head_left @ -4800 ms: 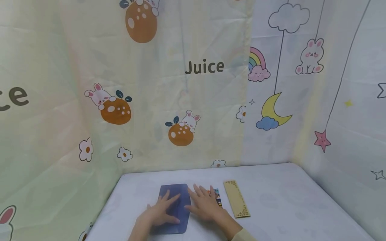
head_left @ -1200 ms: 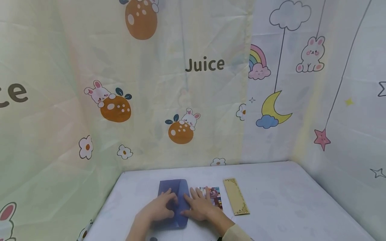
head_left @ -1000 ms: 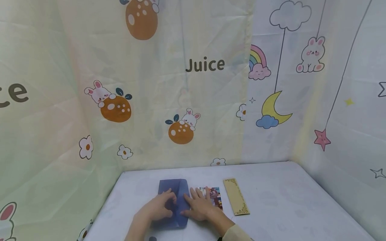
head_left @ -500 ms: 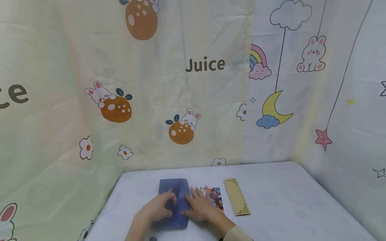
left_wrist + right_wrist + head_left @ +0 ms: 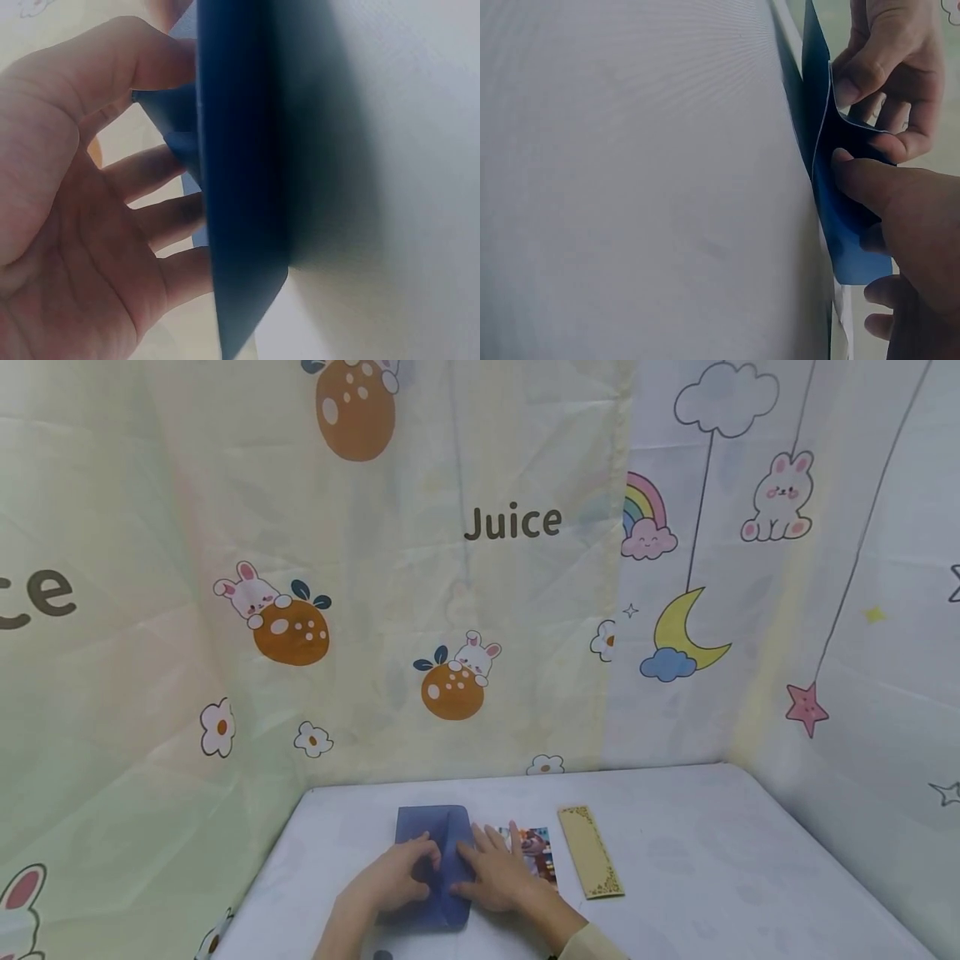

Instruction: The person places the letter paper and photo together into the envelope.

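Observation:
A dark blue folded paper sheet (image 5: 433, 823) lies on the white table (image 5: 712, 860) close in front of me. My left hand (image 5: 424, 860) bends its fingers over the sheet's middle. In the right wrist view the left hand (image 5: 855, 90) pinches a raised flap of the blue sheet (image 5: 847, 240) between thumb and fingers. My right hand (image 5: 483, 853) lies beside it with fingers spread flat, and its thumb (image 5: 862, 180) presses on the fold. The left wrist view shows the blue sheet (image 5: 240, 187) edge-on, thumb above it and fingers behind.
A colourful photo card (image 5: 542, 853) lies right of the blue sheet, partly under my right fingers. A narrow gold bookmark (image 5: 589, 853) lies further right. Cartoon-printed cloth walls (image 5: 480, 610) enclose the table at the back and both sides.
About five seconds ago both hands lay flat on a longer blue sheet; now it looks shorter and the left hand pinches a flap. Over the last second the hands have hardly moved.

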Demonstrator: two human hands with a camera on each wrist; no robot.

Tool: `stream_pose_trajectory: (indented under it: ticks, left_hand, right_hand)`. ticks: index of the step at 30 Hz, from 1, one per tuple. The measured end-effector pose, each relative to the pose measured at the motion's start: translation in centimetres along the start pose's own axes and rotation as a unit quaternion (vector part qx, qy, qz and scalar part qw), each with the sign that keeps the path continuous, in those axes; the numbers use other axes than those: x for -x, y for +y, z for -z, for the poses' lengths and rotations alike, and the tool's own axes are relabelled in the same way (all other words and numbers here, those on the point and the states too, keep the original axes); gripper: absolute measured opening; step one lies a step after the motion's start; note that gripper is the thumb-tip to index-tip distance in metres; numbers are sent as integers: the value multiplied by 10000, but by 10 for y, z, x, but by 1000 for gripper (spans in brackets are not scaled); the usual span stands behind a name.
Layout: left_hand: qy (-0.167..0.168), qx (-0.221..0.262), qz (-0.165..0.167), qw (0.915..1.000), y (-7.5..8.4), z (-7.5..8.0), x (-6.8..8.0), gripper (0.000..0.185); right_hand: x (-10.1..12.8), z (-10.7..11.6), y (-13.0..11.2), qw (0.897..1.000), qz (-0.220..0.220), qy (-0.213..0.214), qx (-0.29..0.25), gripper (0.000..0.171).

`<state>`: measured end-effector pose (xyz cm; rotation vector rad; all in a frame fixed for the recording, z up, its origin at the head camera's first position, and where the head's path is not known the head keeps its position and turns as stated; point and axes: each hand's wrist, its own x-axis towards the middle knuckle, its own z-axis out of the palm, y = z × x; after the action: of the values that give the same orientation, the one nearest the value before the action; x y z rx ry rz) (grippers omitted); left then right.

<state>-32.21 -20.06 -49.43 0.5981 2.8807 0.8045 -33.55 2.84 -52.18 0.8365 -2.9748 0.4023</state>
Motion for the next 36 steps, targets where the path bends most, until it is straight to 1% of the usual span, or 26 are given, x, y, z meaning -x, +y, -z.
stream_pose_trajectory:
  ticks: [4,8,12,17,22,26,29,33,36]
  left_hand:
    - [12,-44,49,10000,-1,-1,-1,34]
    - [14,-79,68,9999,-1,-1,0,34]
    - [10,-40,31,10000,2,1,0,35]
    - [-8,-9,31,10000,3,1,2,35]
    - [-1,18,21,10000,3,1,2,35]
    - [-14,59,-9,10000,3,1,1,34]
    - [-25,91,-7,10000,3,1,0,34]
    - [-20,146,53,9999,3,1,1,34]
    - [-4,135,21,9999,4,1,3,34]
  right_hand:
    - [0,3,3,9999,22,136,-60,76]
    - [0,6,7,9998,-48,181,-115,78]
    - [0,8,13,9996,-102,260,-70,79]
    - [4,12,23,9991,-273,297,-83,81]
    - [9,16,34,9980,-440,332,-318,80]
    - [12,24,45,9952,-485,613,-588,75]
    - [14,30,53,9923,-602,772,-758,72]
    - [15,34,61,9912,-800,722,-766,74]
    - [16,35,66,9911,-892,659,-738,76]
